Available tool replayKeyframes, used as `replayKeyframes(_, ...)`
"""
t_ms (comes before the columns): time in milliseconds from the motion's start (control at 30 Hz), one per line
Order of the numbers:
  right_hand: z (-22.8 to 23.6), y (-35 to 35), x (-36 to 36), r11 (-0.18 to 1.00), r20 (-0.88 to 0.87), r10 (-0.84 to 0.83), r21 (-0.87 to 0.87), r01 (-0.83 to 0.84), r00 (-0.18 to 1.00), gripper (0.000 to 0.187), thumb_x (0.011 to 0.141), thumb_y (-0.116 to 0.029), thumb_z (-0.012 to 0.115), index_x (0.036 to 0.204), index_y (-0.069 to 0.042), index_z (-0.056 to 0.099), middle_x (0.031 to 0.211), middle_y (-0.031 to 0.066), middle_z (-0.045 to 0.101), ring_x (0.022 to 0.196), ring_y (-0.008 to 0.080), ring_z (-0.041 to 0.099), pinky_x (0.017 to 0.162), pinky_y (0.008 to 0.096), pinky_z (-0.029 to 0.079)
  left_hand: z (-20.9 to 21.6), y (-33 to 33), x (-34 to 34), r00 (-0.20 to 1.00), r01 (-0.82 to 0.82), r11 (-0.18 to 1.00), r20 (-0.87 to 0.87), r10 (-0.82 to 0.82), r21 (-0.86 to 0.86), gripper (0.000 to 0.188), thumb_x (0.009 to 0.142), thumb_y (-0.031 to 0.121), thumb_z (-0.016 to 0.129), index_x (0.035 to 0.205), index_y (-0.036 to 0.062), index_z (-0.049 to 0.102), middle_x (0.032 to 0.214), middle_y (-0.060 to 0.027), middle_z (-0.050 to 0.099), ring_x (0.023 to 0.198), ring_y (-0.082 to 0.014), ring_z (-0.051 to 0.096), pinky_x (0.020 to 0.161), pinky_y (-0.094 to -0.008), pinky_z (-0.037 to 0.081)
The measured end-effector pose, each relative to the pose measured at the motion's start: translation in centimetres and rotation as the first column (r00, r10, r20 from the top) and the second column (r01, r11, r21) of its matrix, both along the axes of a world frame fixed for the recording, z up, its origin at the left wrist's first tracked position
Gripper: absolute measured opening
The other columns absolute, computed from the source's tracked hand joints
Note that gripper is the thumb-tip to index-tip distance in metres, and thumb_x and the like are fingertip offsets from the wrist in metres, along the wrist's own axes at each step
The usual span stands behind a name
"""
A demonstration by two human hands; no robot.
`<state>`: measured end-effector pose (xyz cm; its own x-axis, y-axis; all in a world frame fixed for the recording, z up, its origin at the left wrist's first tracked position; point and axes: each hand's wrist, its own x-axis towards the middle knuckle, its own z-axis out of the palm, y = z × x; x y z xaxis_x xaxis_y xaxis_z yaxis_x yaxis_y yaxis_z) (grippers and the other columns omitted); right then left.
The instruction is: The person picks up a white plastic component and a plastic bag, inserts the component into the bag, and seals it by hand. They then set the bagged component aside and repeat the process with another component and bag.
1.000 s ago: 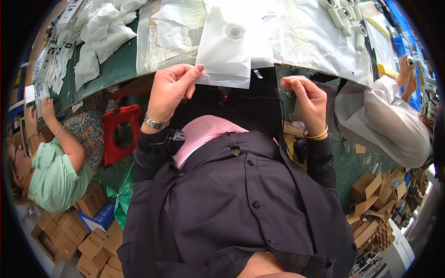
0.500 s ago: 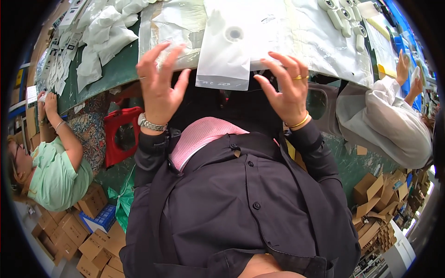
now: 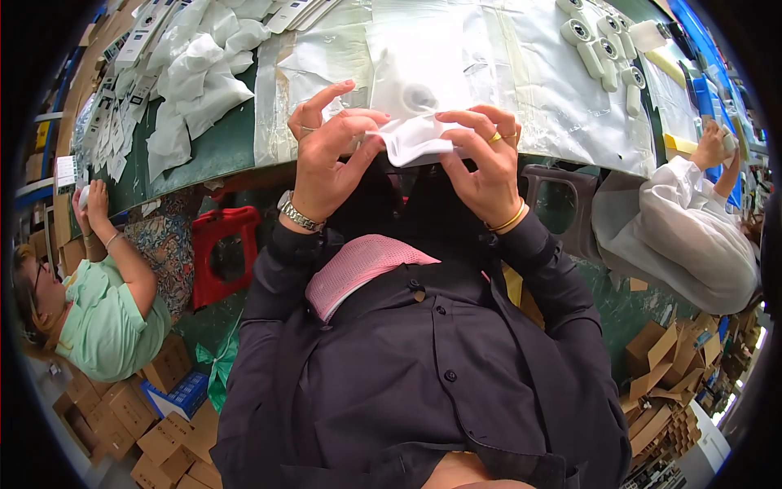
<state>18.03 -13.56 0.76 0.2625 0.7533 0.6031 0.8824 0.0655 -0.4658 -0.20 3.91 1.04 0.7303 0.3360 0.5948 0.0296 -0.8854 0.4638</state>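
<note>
A frosted white plastic bag lies at the table's front edge, its near end bunched up and folded. Through the film shows a pale device with a dark round part. My left hand pinches the bag's near left corner between thumb and finger, other fingers raised. On the opposite corner, my right hand closes thumb and fingertips on the film.
Several white devices with round dark lenses lie at the table's right. White bags and cards are heaped at the left. One co-worker sits left, another right. Cardboard boxes stand on the floor.
Both hands have come inward from open, spread positions and taken hold of the bag's near corners. The bag's near end, flat and hanging before, is now gathered and folded up.
</note>
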Motion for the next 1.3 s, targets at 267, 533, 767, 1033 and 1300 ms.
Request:
replayKeyframes(267,-0.5,2.2,1.2,0.991,-0.227,-0.065,0.098,0.089,0.972,0.015,0.092,-0.011,0.079,0.084,-0.003,0.068,0.095,0.0099,0.07,0.096,0.0285,0.059,0.092,0.0387,0.043,-0.7,0.2,2.8,0.971,-0.175,0.95,0.111,0.209,-0.26,0.011,0.093,0.02,0.079,0.088,0.0142,0.071,0.088,0.0032,0.074,0.118,-0.0208,0.067,0.108,-0.0396,0.028)
replayKeyframes(533,-0.7,3.7,2.4,0.989,-0.275,-0.113,0.056,0.133,0.955,0.022,0.092,-0.012,0.076,0.075,-0.002,0.065,0.089,0.0094,0.067,0.088,0.0248,0.058,0.089,0.0368,0.043,-1.6,0.9,4.5,0.941,-0.282,0.88,0.068,0.332,-0.382,0.019,0.092,0.022,0.079,0.079,0.0131,0.069,0.075,0.0037,0.066,0.088,-0.0139,0.063,0.101,-0.0385,0.03)
replayKeyframes(767,-1.7,4.5,2.9,0.991,-0.364,-0.131,-0.01,0.137,0.922,0.027,0.089,-0.012,0.073,0.067,-0.002,0.062,0.087,0.0087,0.069,0.084,0.0231,0.06,0.089,0.0353,0.043,-2.5,1.1,5.0,0.915,-0.39,0.874,-0.011,0.404,-0.289,0.024,0.09,0.027,0.079,0.074,0.0132,0.067,0.069,0.0036,0.064,0.081,-0.015,0.059,0.099,-0.0383,0.031)
replayKeyframes(1033,-2.3,4.6,2.4,0.986,-0.268,-0.164,-0.011,0.167,0.949,0.026,0.085,-0.011,0.073,0.065,-0.003,0.059,0.085,0.0062,0.071,0.081,0.0253,0.062,0.089,0.0365,0.045,-2.7,0.8,5.4,0.888,-0.458,0.873,-0.047,0.457,-0.164,0.025,0.087,0.025,0.08,0.07,0.014,0.065,0.065,0.0046,0.062,0.081,-0.0174,0.06,0.099,-0.0403,0.032)
replayKeyframes(1300,-2.2,4.5,2.5,0.982,-0.23,-0.177,0.031,0.189,0.957,0.024,0.085,-0.01,0.073,0.066,-0.003,0.06,0.082,0.0074,0.071,0.08,0.0262,0.063,0.085,0.0374,0.048,-1.3,0.1,5.9,0.834,-0.538,0.842,0.111,0.54,-0.05,0.02,0.088,0.028,0.081,0.095,0.0134,0.071,0.096,-0.0006,0.068,0.097,-0.0236,0.061,0.099,-0.0433,0.035)
